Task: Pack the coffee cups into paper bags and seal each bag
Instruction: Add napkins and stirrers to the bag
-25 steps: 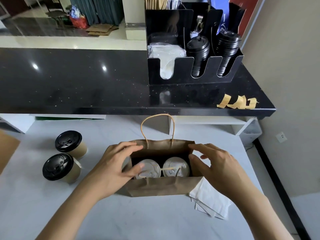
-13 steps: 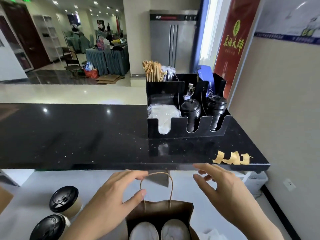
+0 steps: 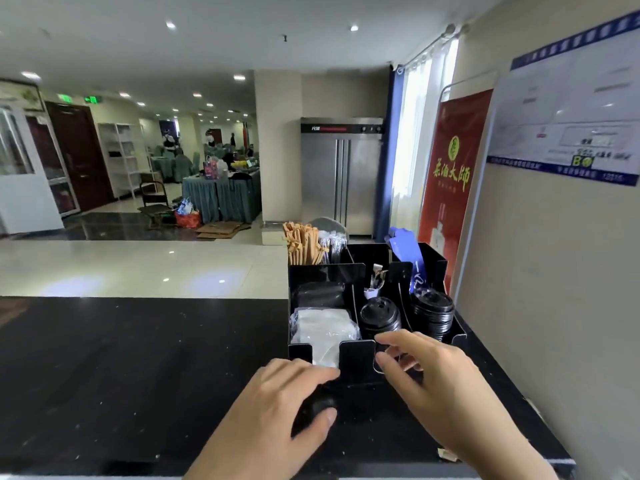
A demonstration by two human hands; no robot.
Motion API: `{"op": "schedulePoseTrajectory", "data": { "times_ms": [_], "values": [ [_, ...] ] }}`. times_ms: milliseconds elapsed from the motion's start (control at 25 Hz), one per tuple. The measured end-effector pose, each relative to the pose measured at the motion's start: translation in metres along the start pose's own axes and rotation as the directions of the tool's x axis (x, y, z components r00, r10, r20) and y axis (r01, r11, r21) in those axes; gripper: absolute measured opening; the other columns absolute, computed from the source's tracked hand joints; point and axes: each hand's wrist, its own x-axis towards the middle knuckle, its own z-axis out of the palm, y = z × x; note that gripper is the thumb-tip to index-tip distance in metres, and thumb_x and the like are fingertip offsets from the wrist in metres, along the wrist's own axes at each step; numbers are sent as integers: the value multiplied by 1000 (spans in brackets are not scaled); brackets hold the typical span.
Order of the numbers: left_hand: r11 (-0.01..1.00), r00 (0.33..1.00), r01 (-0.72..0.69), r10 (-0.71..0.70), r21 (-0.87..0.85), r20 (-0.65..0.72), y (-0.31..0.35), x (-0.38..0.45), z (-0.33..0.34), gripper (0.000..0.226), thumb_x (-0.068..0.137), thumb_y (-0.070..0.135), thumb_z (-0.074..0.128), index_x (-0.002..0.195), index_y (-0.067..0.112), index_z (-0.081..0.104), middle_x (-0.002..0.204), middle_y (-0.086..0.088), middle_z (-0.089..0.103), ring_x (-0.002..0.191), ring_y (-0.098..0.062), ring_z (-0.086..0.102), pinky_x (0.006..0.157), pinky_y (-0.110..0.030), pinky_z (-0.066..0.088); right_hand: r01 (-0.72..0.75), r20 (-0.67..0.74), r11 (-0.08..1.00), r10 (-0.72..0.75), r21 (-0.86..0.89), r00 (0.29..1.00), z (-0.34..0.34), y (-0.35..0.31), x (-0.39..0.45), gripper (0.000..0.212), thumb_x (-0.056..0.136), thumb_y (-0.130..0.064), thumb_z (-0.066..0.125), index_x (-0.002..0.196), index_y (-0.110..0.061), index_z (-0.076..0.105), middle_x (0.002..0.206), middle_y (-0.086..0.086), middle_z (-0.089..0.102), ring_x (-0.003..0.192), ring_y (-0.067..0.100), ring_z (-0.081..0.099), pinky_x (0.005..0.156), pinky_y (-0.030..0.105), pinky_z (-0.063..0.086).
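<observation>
We have both hands raised over the glossy black stone counter (image 3: 121,375), in front of the black acrylic condiment organiser (image 3: 356,355). Our left hand (image 3: 277,414) hovers with loosely curved fingers, thumb apart; a dark shape sits beneath it, but we cannot tell whether it is a shadow, a reflection or something held. Our right hand (image 3: 433,379) reaches the organiser's front wall, forefinger and thumb slightly apart and gripping nothing we can make out, just below the stack of black plastic cup lids (image 3: 379,317). A second lid stack (image 3: 431,311) and a clear-wrapped white bundle (image 3: 322,327) sit in neighbouring slots. The coffee cups and paper bag are out of view, so we cannot say where they stand. The risk: reaching blind, we could drag the organiser forward, or pull several nested lids out together and scatter them.
</observation>
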Motion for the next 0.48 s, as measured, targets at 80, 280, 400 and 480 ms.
{"op": "schedulePoseTrajectory", "data": {
  "times_ms": [80,280,400,480],
  "values": [
    [999,1000,-21,21,27,-15,2,23,-4,57,89,66,30,141,49,45,127,35,45,125,11,34,107,-15,28,14,-34,1000,-13,15,999,0,1,25,28,93,-55,53,115,-43,66,92,-26,67,88,-5,66,77,26,55],
    [1000,994,-29,30,9,-105,0,76,-5,45,97,55,37,142,48,40,134,43,38,131,16,27,107,-7,22,20,-114,998,-12,67,993,7,13,90,14,96,-40,61,106,-38,71,85,-26,70,85,-6,66,79,26,56],
    [998,994,5,-12,-66,-107,-10,109,0,44,103,42,47,146,45,38,134,41,38,130,15,27,106,-4,23,15,-163,996,-1,87,987,19,19,131,11,95,-32,64,100,-32,74,82,-20,71,81,-1,67,77,33,58],
    [996,993,34,-42,-79,-109,-18,127,4,45,104,37,49,148,40,40,134,34,42,125,9,30,104,-11,33,17,-159,998,-8,55,987,30,23,156,12,94,-29,64,100,-27,74,86,-13,74,84,9,69,79,38,57]
  ]
}}
